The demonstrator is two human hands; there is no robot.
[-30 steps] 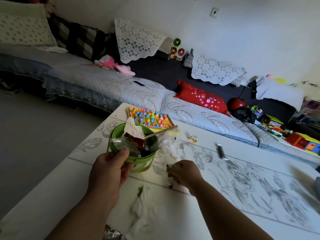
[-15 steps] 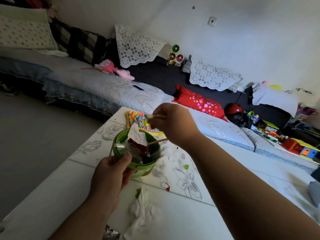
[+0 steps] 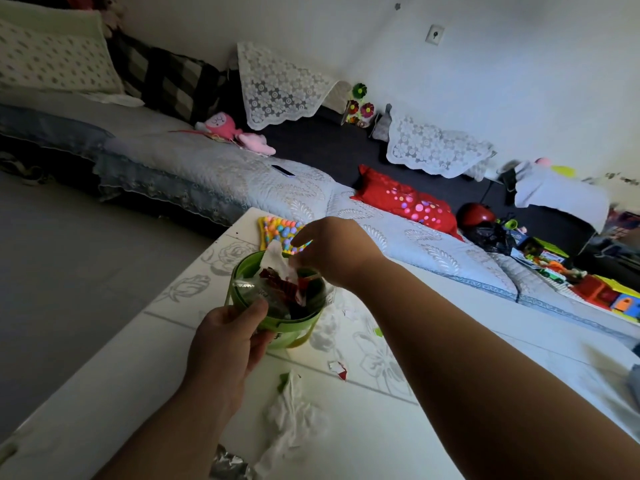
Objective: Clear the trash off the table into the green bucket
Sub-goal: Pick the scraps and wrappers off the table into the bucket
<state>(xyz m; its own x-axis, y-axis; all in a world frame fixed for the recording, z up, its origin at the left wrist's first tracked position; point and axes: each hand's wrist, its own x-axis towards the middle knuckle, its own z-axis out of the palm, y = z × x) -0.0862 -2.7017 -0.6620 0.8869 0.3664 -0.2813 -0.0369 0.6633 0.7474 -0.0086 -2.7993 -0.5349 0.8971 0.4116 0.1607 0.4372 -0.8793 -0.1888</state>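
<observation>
At centre frame, the left hand [image 3: 225,337] grips the near rim of the green bucket [image 3: 277,306], thumb over the edge. The right hand [image 3: 332,251], fingers pinched on white paper [image 3: 277,259], hovers over the bucket's far rim. A crumpled tissue [image 3: 294,417] lies on the table [image 3: 86,393] below.

The right hand [image 3: 332,252] hides its own fingertips over the green bucket [image 3: 277,306]; foil scrap [image 3: 230,465] is cut off below.
</observation>
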